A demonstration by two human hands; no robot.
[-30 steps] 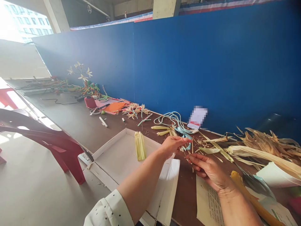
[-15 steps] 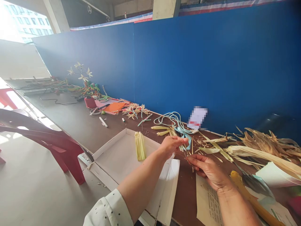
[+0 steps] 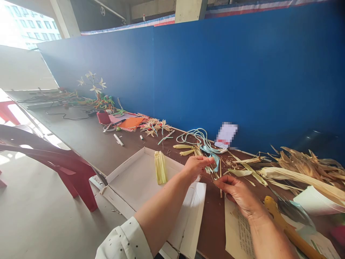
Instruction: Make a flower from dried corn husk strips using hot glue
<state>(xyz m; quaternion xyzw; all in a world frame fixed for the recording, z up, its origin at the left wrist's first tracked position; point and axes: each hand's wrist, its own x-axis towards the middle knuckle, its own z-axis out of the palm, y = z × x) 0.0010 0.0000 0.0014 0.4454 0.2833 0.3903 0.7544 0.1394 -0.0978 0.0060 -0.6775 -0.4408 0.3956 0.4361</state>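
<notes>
Above the table, my left hand (image 3: 198,167) is closed in a pinch, its fingertips pointing right. Pale, thin husk-like bits show just under those fingers, too small to tell apart. Slightly lower and to the right, my right hand (image 3: 237,194) pinches thumb against forefinger near the lower end of these thin pieces; what sits between the tips is mostly hidden. A light blue ribbon (image 3: 216,162) lies behind the fingertips. A thin stick (image 3: 220,176) shows between the hands. Left of them, a folded yellow-green corn husk (image 3: 161,168) lies in a white cardboard box lid (image 3: 134,176).
Dry husks (image 3: 304,163) are heaped at the right, by a white cup (image 3: 320,199) and a yellow-handled tool (image 3: 285,223). A printed sheet (image 3: 238,230) lies under my right forearm. Cord (image 3: 195,135) lies along the blue panel (image 3: 229,72). A red chair (image 3: 72,172) stands left.
My right hand's fingertips have shifted slightly left and down, and its fingers have curled in a little. My left hand stays almost in place. The things on the table look unmoved.
</notes>
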